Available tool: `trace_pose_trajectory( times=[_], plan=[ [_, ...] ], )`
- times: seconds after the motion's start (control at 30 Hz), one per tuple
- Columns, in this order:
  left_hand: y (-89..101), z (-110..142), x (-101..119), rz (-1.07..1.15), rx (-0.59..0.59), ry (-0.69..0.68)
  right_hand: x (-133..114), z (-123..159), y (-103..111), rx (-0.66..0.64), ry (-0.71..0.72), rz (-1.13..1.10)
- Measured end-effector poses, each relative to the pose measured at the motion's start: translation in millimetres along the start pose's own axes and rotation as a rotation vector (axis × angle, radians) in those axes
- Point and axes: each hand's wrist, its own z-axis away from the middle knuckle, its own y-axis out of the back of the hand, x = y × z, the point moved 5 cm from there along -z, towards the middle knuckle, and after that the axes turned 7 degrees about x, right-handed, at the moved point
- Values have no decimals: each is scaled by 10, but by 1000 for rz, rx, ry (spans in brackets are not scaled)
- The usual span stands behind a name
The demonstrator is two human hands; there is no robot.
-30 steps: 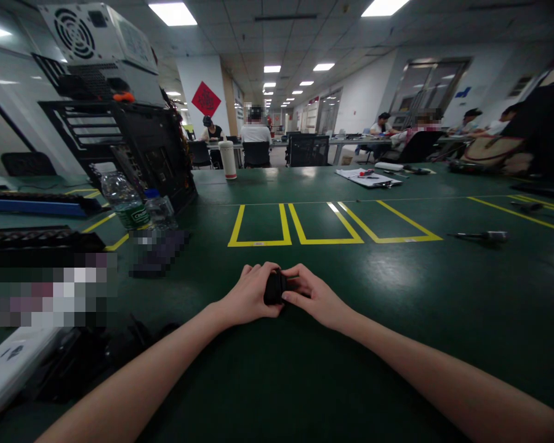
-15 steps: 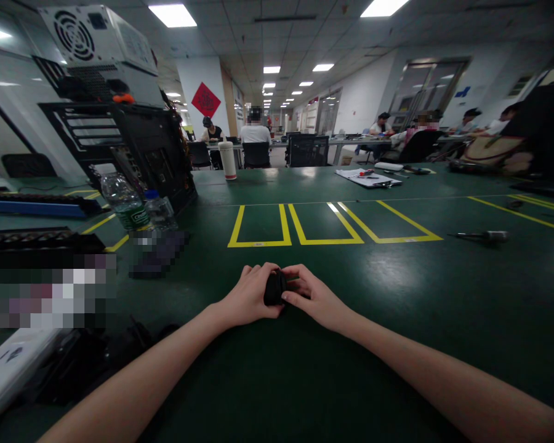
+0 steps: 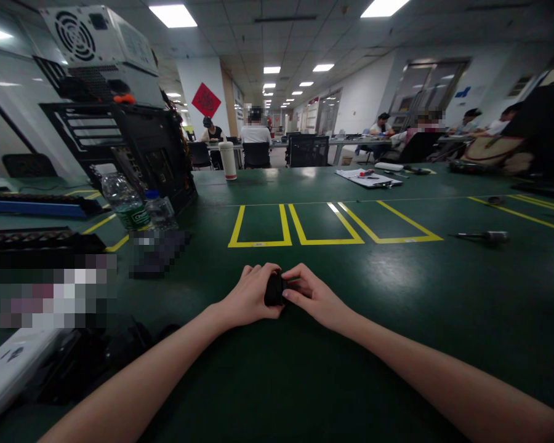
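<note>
A small black rounded object (image 3: 273,290) sits between my two hands, low over the green tabletop (image 3: 277,375). My left hand (image 3: 252,296) is wrapped round its left side, with the thumb below and the fingers over the top. At its right edge, my right hand (image 3: 311,296) is closed in a pinch, thumb and fingertips touching the object. Much of the object is covered by fingers, and its exact kind cannot be made out.
Yellow tape outlines (image 3: 259,244) mark the table ahead. On the right lies a screwdriver (image 3: 493,237); farther back is a clipboard (image 3: 367,178). Bottles (image 3: 132,209), a computer case (image 3: 152,154) and a white power strip (image 3: 9,369) are at left. A white tumbler (image 3: 228,161) stands behind.
My right fingertips have shifted very slightly at the object's edge; my left hand keeps its hold. A small dark item at the far right has moved a little to the left.
</note>
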Motion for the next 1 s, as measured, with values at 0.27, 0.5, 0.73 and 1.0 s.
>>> trace_pose_trajectory(
  times=[0.27,0.5,0.73,1.0],
  plan=[
    [5,-1,12,-14,34,-23,17,11,-5,-28,19,-6],
    [11,-5,11,-12,10,-2,5,-7,-4,-13,11,-51],
    [32,0,29,19,-9,4,34,2,-2,-17,0,21],
    [7,-1,10,-10,27,-20,16,7,-7,-10,58,-5]
  ],
)
